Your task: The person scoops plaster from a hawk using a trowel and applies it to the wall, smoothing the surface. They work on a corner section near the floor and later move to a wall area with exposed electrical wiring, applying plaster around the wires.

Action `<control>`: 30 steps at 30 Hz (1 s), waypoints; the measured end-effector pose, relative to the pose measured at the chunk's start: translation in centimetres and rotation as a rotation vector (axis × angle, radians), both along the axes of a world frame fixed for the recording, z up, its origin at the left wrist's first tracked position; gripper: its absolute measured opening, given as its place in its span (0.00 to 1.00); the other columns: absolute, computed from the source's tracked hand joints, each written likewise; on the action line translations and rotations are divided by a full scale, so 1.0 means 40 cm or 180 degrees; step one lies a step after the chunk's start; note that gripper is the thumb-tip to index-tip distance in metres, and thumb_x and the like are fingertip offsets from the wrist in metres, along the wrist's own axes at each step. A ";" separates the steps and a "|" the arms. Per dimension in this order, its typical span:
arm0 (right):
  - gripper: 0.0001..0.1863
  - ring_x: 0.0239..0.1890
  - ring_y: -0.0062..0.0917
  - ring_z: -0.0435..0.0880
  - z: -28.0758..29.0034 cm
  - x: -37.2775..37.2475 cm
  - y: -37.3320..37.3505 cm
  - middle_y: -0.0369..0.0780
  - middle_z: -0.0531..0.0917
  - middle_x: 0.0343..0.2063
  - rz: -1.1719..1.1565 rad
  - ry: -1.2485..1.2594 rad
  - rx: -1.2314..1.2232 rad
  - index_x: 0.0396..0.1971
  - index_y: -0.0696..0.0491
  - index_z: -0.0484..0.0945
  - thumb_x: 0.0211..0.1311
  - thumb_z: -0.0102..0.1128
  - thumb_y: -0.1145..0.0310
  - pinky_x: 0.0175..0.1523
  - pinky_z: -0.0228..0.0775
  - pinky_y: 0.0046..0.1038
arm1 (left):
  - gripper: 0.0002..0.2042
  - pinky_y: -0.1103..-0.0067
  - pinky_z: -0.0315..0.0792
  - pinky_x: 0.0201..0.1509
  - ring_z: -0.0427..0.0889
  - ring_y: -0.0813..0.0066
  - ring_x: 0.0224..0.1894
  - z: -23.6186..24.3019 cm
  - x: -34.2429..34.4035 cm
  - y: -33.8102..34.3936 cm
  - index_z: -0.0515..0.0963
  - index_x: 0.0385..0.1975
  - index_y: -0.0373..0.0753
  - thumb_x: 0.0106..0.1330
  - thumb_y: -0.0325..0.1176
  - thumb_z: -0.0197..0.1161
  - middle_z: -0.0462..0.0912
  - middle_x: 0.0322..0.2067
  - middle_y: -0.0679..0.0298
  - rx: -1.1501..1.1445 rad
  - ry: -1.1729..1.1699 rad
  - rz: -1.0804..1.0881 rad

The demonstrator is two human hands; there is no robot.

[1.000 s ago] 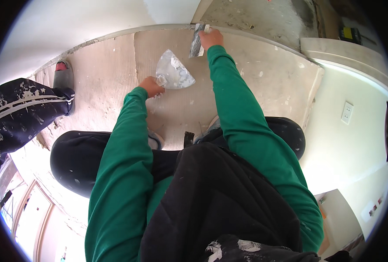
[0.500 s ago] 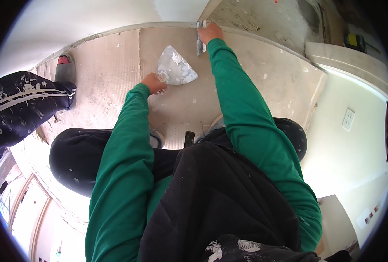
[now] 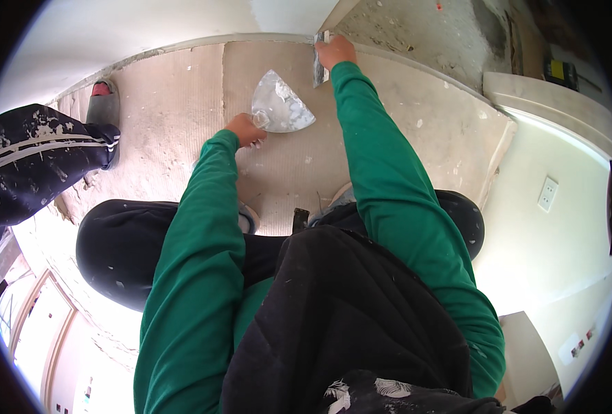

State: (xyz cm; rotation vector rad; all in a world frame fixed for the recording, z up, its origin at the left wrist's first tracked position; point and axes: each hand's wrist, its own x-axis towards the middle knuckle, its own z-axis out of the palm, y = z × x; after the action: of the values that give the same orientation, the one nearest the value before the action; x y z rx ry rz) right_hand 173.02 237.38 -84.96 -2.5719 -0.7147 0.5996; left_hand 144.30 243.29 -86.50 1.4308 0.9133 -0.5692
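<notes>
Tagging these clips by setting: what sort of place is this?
Probably a room being renovated. The left hand holds a fan-shaped blade carrying whitish paste, another person's dark trousers are splotched white, and a rough, stained grey surface shows ahead.

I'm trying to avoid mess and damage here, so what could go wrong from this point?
White paste lies loose-looking on the fan-shaped blade in your left hand; tilting it might drop some onto the floor covering.

Your right hand has the flat blade close to the wall end, so a slip could scuff it.

Someone's shoe is off to your left; a step closer might bump your arm.
</notes>
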 end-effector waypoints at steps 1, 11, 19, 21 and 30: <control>0.23 0.45 0.48 0.81 0.001 0.001 0.000 0.55 0.83 0.38 0.0013 0.0018 -0.0010 0.34 0.62 0.81 0.54 0.60 0.53 0.52 0.73 0.42 | 0.10 0.77 0.77 0.25 0.85 0.71 0.24 0.001 0.000 0.000 0.82 0.26 0.29 0.50 0.31 0.66 0.84 0.23 0.57 0.0006 -0.0005 -0.0010; 0.23 0.45 0.47 0.82 0.004 -0.002 -0.004 0.54 0.83 0.39 0.0110 -0.0057 0.0023 0.37 0.59 0.83 0.55 0.60 0.52 0.52 0.74 0.41 | 0.10 0.77 0.78 0.25 0.85 0.71 0.24 0.008 0.009 0.000 0.82 0.26 0.29 0.50 0.31 0.65 0.84 0.23 0.57 0.0027 0.0030 -0.0096; 0.21 0.44 0.50 0.81 0.054 -0.019 -0.039 0.57 0.82 0.37 -0.0568 -0.0029 0.0447 0.35 0.60 0.83 0.52 0.59 0.56 0.51 0.74 0.41 | 0.10 0.78 0.78 0.25 0.85 0.71 0.24 0.007 0.020 -0.001 0.82 0.25 0.29 0.50 0.32 0.66 0.84 0.23 0.57 -0.0024 0.0036 0.0005; 0.23 0.36 0.45 0.82 0.052 -0.010 -0.072 0.55 0.83 0.34 -0.0866 0.0468 0.0627 0.34 0.63 0.81 0.49 0.62 0.56 0.46 0.73 0.39 | 0.10 0.78 0.78 0.25 0.85 0.71 0.24 -0.004 0.025 0.001 0.82 0.25 0.28 0.50 0.32 0.66 0.84 0.23 0.57 -0.0026 0.0109 -0.0008; 0.14 0.30 0.27 0.79 0.006 -0.016 -0.249 0.39 0.81 0.31 -0.3423 0.2874 0.3571 0.31 0.56 0.80 0.49 0.64 0.61 0.36 0.72 0.32 | 0.12 0.76 0.77 0.24 0.82 0.71 0.21 0.011 0.041 -0.004 0.82 0.26 0.29 0.51 0.34 0.69 0.84 0.22 0.57 0.0081 0.0095 -0.0457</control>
State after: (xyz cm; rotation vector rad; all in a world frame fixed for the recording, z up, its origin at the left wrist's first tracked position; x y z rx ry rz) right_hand 172.39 227.42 -84.70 -1.1044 0.5327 0.5979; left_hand 145.96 243.13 -86.06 1.5228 0.8481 -0.6896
